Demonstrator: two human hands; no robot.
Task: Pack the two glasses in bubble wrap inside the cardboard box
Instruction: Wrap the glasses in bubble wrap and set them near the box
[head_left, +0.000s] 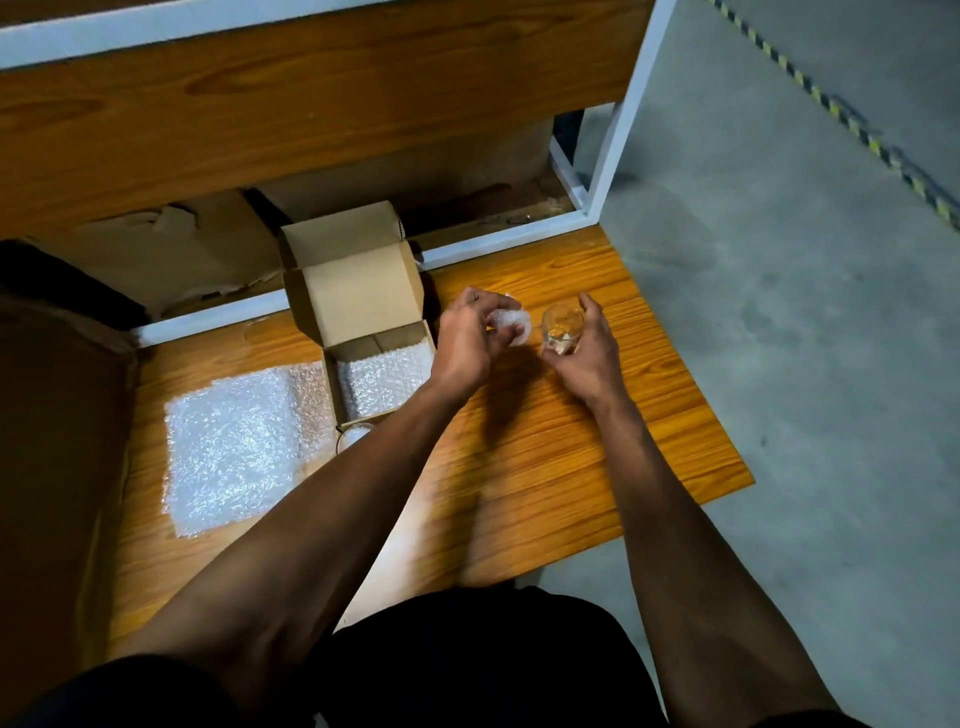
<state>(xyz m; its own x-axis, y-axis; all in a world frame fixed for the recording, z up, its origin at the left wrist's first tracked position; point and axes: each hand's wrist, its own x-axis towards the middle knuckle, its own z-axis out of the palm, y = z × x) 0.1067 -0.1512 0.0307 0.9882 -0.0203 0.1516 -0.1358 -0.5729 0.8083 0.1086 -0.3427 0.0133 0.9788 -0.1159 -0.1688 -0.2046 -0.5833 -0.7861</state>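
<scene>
Two hands readying a glass for wrapping beside an open box.
Right hand (584, 353) holds the glass (562, 328) above the surface (545, 457); left hand (470, 340) pinches crumpled wrap (511, 325), probably stuffing next; box (363, 317) lined.

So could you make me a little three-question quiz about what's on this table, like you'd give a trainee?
1. True or false: the cardboard box is closed.
2. What does the right hand hold? A) tape B) a glass C) scissors
3. Fill in: the flat bubble wrap sheet lies on the table to the ___ of the box.

Key:
1. False. Its lid stands open, and bubble wrap lines the inside.
2. B. It grips a clear glass, while the left hand holds a small bubble wrap piece. A second glass shows partly by the box, behind the left arm.
3. Left.
</scene>
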